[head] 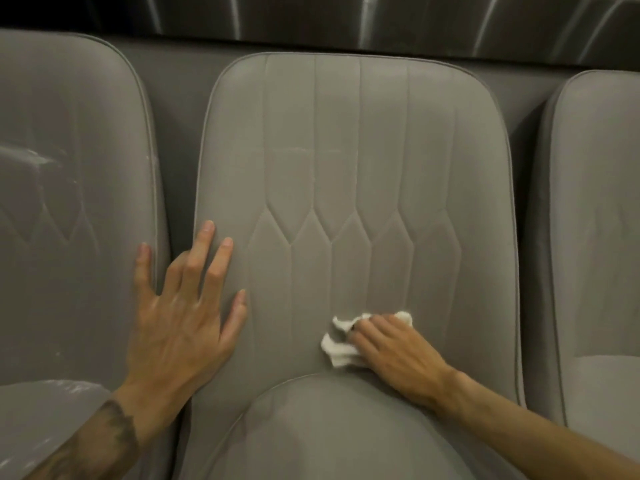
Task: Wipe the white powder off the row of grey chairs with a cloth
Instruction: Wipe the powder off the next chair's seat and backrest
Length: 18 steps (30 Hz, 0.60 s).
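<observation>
Three grey chairs (356, 150) line a steel wall (346, 15). Your right hand (391, 351) presses the bunched cloth (337, 351) low on the middle backrest; your left hand (180, 317) lies flat, fingers spread.

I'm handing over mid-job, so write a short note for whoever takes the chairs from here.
Left hand: open, flat on the middle chair back's left edge, bracing.
Right hand: pressing the cloth low on that backrest, just above the seat.
Done: middle backrest looks mostly clean; faint streaks remain higher up.
Left: powder smears on the left chair; right chair looks dusty, check it.
</observation>
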Available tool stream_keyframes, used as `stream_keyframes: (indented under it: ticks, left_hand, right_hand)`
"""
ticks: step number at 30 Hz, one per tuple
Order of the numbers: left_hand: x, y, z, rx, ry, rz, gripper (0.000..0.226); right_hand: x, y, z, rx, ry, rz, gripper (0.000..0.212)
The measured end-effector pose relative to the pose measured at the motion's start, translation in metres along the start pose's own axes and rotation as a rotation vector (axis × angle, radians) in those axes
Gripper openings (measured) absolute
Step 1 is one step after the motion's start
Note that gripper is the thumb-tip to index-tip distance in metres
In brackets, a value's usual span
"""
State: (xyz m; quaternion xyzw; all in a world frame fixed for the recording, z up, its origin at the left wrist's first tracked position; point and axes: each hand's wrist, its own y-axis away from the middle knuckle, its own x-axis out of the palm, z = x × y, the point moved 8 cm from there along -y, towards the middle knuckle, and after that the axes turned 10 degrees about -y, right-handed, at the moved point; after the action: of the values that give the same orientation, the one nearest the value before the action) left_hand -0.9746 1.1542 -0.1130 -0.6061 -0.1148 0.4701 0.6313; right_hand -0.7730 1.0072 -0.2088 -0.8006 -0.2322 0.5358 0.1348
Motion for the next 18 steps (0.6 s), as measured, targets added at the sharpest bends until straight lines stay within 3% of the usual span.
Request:
stream_keyframes:
  ticks: [1, 3, 6, 10, 12, 14, 18]
  left_hand:
    - [0.000, 0.000, 0.000, 0.003, -0.001, 0.002, 0.067]
    - [0.000, 0.000, 0.000, 0.007, -0.002, 0.003, 0.067]
    - [0.001, -0.001, 0.000, 0.002, 0.000, 0.004, 0.067]
    - [0.003, -0.001, 0.000, 0.003, 0.002, 0.002, 0.069]
    - [0.002, 0.000, 0.000, 0.000, 0.003, -0.006, 0.068]
    - [0.001, -0.001, 0.000, -0.002, 0.004, -0.010, 0.067]
    - [0.001, -0.001, 0.000, -0.006, 0.010, -0.004, 0.067]
  right_hand:
    - [0.006, 0.005, 0.004, -0.057, 0.024, 0.044, 0.020]
    - [-0.008, -0.005, -0.009, -0.067, 0.054, -0.032, 0.028]
    - [-0.073, -0.049, -0.060, 0.130, 0.080, -0.333, 0.041]
    - [-0.173, -0.122, -0.136, 0.438, 0.104, -0.652, 0.037]
    - [-0.190, -0.142, -0.153, 0.580, 0.071, -0.752, 0.039]
    - [-0.173, -0.146, -0.134, 0.552, 0.051, -0.744, 0.043]
    - [-0.126, -0.127, -0.076, 0.258, 0.048, -0.547, 0.033]
